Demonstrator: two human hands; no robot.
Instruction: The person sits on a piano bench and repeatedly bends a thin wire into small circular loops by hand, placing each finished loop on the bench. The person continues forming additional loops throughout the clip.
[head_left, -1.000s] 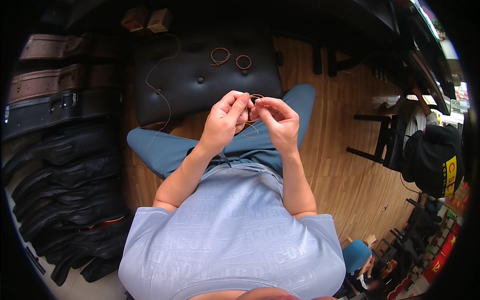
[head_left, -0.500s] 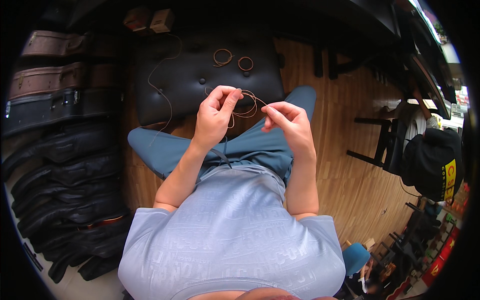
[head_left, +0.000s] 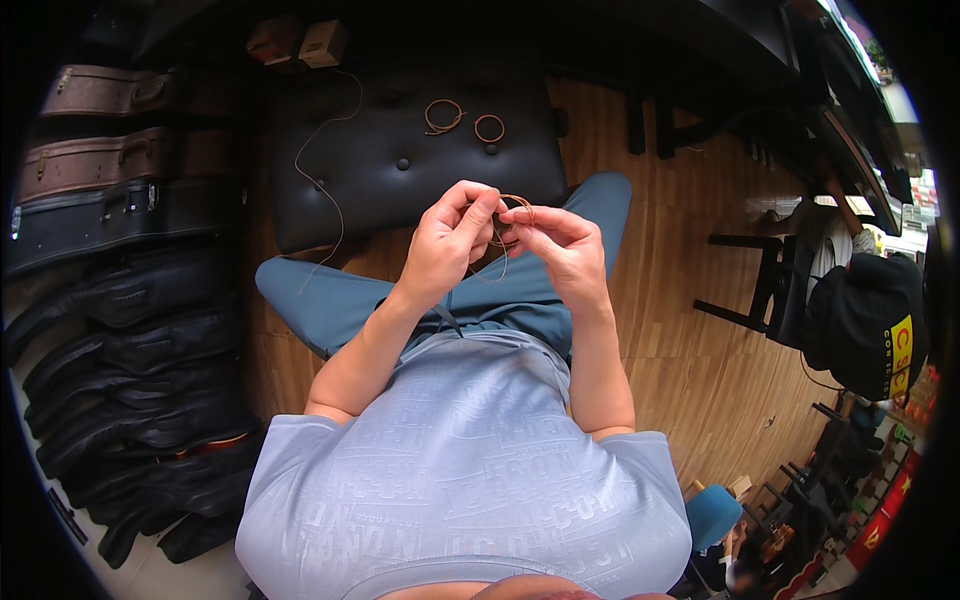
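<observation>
A thin, bronze-coloured instrument string [head_left: 527, 203], wound into small loops, is between my hands above my lap. My left hand [head_left: 445, 240] pinches the coil between thumb and fingers. Close beside it on the right, my right hand [head_left: 568, 255] has its thumb and fingertips closed on the same coil. A loose loop of the string hangs below the fingertips. Two more coils rest on the black padded bench ahead: a larger coil [head_left: 427, 115] and a smaller, redder coil [head_left: 489, 116]. Fingers partly hide the held loops.
One long, loose string [head_left: 341, 206] trails over the left of the black bench [head_left: 370, 195]. Small cardboard boxes [head_left: 323, 43] stand at its far left. Instrument cases [head_left: 90, 165] and black soft bags [head_left: 140, 350] line the left side. A dark chair [head_left: 765, 285] stands right on the wooden floor.
My right hand has moved left and in against my left hand, which has shifted slightly right. The string's loops, spread between the hands before, are now gathered smaller at the fingertips.
</observation>
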